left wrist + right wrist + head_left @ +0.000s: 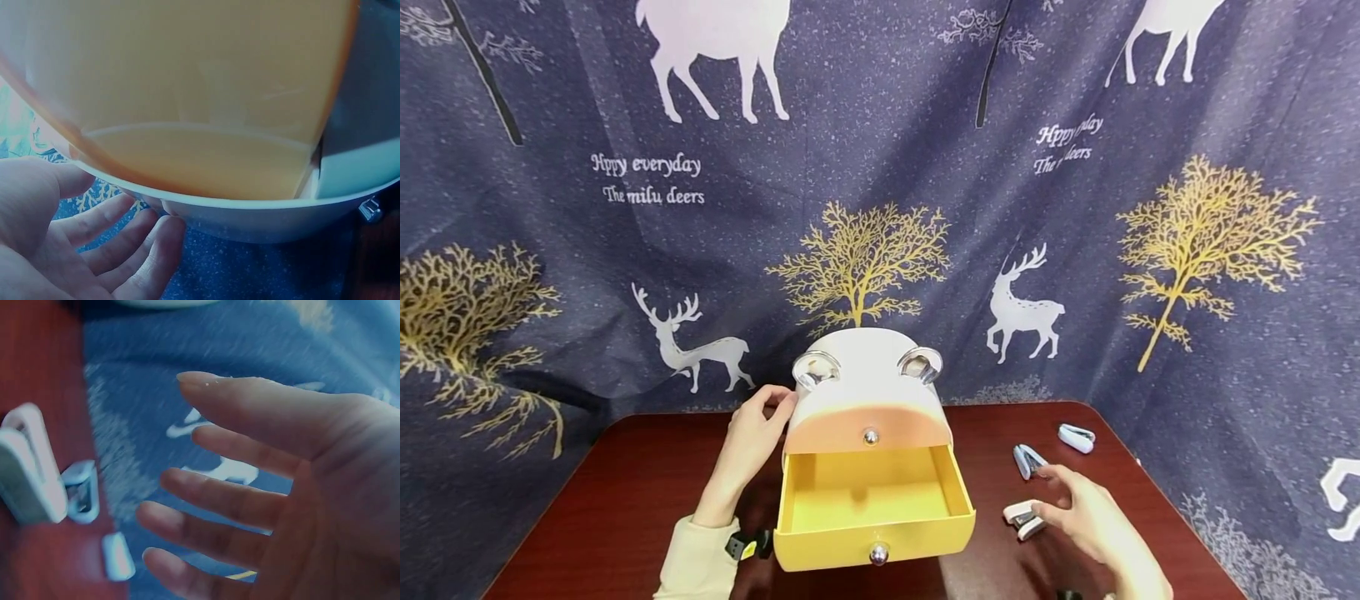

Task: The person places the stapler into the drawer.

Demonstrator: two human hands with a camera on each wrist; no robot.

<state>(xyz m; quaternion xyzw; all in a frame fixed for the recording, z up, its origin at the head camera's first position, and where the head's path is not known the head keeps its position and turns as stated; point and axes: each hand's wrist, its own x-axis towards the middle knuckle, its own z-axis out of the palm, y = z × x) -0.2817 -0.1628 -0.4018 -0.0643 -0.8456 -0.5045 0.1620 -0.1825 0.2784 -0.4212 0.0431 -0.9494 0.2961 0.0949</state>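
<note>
A white desktop drawer box (867,379) with two round silver-rimmed ears stands mid-table. Its orange upper drawer (835,435) is closed, while the yellow lower drawer (827,546) is pulled out with nothing inside. My left hand (758,433) is at the box's left side, fingertips right at its wall; in the left wrist view its fingers are loosely bent beside the rim. Over the table on the right, my right hand (1093,517) is spread and holds nothing, thumb and fingertips close to a pale pink mini stapler (1022,508) and a light blue mini stapler (1022,461).
Another light blue mini stapler (1077,437) lies farther back, near the table's right edge. The dark red table (647,492) ends against a blue cloth (880,167) printed with deer and trees. The open drawer juts toward the front.
</note>
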